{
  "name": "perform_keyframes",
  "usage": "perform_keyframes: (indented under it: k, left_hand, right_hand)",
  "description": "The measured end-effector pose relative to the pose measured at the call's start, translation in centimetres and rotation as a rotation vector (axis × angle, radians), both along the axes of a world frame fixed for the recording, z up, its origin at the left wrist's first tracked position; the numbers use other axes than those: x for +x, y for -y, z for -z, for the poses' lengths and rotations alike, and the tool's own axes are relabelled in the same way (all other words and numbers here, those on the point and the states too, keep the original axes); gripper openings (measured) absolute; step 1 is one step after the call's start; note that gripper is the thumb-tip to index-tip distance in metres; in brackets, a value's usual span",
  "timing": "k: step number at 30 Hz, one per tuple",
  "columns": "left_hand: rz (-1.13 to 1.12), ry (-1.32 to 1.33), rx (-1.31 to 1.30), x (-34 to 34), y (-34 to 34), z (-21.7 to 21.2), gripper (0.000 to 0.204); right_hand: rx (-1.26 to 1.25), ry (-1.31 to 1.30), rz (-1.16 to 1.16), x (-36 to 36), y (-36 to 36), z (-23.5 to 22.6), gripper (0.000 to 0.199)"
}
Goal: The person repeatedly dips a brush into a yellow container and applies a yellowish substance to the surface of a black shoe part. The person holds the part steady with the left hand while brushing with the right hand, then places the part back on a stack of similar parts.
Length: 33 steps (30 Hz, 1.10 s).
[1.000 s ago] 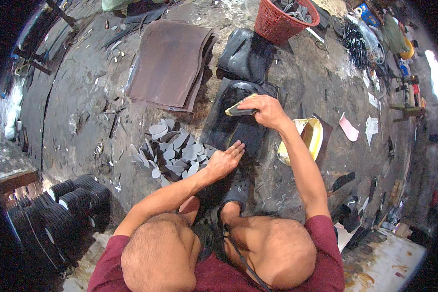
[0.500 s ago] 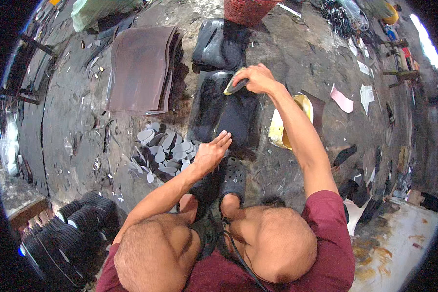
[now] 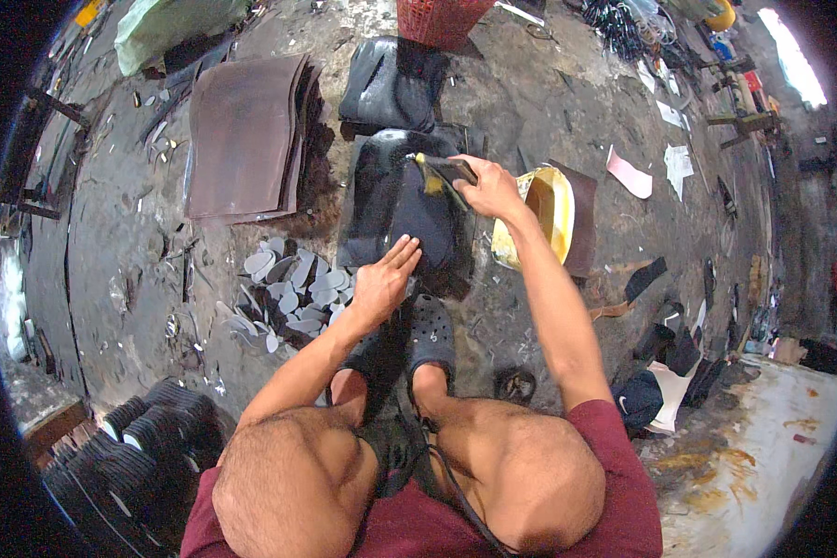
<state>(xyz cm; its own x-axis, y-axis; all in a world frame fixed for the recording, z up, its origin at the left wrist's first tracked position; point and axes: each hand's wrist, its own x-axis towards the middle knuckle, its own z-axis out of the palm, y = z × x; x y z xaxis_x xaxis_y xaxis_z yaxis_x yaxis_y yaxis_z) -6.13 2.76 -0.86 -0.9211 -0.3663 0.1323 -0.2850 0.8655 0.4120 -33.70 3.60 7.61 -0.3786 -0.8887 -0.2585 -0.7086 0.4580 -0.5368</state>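
Observation:
A dark, rounded piece of material (image 3: 426, 221) lies on a shiny black pad (image 3: 367, 191) in front of my feet. My left hand (image 3: 387, 282) rests on the near end of the piece with its fingers stretched out flat. My right hand (image 3: 489, 189) is closed around a wide, flat glue brush (image 3: 450, 169), its edge smeared with yellow, over the right side of the piece. Just right of that hand stands an open pale tub (image 3: 560, 216) coated inside with yellow glue.
Grey teardrop-shaped cutouts (image 3: 293, 293) lie heaped left of my feet. Brown sheets (image 3: 242, 139) are stacked farther left. Beyond the pad sit another black pad (image 3: 395, 84) and a red basket (image 3: 442, 20). Black sole-shaped pieces (image 3: 149, 446) are piled at lower left.
My right hand has drawn the brush nearer to me and turned it, from the far end of the dark piece to its right side. My left hand stays on the piece. The view has shifted slightly.

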Motion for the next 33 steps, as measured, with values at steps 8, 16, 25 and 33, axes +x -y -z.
perform_keyframes:
  k: [8,16,25,33]
  left_hand:
    - [0.028,0.043,0.027,-0.9,1.9,-0.9,0.051]
    - [-0.038,-0.203,0.228,1.4,1.3,-2.4,0.053]
    - [-0.944,-0.319,0.802,4.9,2.0,1.7,0.046]
    - [-0.952,-0.351,1.243,5.2,1.4,1.2,0.052]
  right_hand:
    - [0.035,-0.276,0.061,-0.1,0.6,1.1,0.053]
    - [-0.138,-0.189,-0.2,4.0,-4.2,2.4,0.034]
    - [-0.354,-0.387,-0.327,10.3,-12.8,3.7,0.048]
    - [-0.267,-0.162,-0.323,11.0,-14.3,3.6,0.041]
